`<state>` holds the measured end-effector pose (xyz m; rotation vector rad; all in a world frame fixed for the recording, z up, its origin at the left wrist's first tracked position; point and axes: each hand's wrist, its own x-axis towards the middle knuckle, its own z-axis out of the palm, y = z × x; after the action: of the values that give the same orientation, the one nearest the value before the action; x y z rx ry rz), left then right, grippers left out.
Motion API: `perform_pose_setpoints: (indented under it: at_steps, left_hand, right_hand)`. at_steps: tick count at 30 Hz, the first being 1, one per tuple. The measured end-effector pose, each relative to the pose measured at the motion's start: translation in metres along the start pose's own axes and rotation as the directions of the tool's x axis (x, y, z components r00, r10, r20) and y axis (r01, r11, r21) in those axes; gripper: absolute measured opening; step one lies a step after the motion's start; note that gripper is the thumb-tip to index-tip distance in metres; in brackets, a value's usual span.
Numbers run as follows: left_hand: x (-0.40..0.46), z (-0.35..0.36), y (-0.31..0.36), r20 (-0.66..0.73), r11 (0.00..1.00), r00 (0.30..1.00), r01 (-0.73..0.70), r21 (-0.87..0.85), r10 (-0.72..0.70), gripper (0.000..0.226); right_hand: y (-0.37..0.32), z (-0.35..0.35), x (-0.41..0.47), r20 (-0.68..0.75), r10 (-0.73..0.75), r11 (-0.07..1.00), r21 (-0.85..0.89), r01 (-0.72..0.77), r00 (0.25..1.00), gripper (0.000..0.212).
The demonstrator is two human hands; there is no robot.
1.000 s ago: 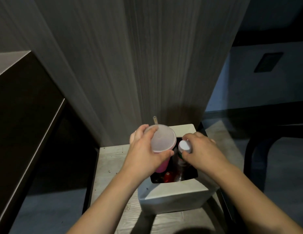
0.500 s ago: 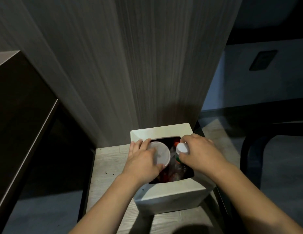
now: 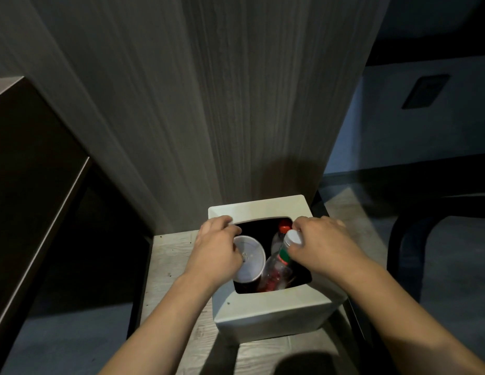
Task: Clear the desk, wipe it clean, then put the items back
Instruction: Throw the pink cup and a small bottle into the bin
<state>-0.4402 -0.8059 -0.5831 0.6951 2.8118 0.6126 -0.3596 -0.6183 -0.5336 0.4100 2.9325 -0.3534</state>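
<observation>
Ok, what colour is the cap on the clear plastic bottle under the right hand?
White, on the clear plastic bottle going into the bin; plain in the head view.

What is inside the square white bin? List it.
Inside the square white bin: a white-lidded plastic cup at the left hand, a clear white-capped bottle held by the right hand, and a red-capped bottle. Deeper contents are dark, unclear.

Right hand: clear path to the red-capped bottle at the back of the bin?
Probably not yet. The right hand grips the white-capped bottle, which leans across the bin opening in front of the red-capped bottle. It would likely have to let that go first.
</observation>
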Motion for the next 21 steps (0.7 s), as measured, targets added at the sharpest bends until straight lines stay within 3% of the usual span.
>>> perform_pose_setpoints:
  at_steps: [5,13,17,21]
  left_hand:
    - [0.002,0.003,0.004,-0.001,1.000,1.000,-0.012,0.001,0.012,0.049]
    - [0.000,-0.010,0.015,-0.039,0.999,0.999,0.036,-0.029,-0.037,0.052]
    - [-0.013,-0.068,0.044,-0.004,0.998,0.998,0.059,-0.007,-0.059,0.044]
    - [-0.021,-0.185,0.099,-0.075,0.999,0.997,0.003,0.035,-0.001,0.043]
  right_hand:
    - [0.000,0.007,0.002,0.047,-0.029,0.999,-0.019,0.030,0.998,0.041]
    - [0.004,-0.003,-0.004,-0.048,0.026,0.968,0.250,-0.013,0.998,0.065]
    - [-0.015,-0.059,-0.030,-0.073,0.071,0.943,0.331,-0.043,0.995,0.060]
    - [-0.046,-0.163,-0.058,-0.059,0.067,0.932,0.361,-0.042,0.996,0.061]
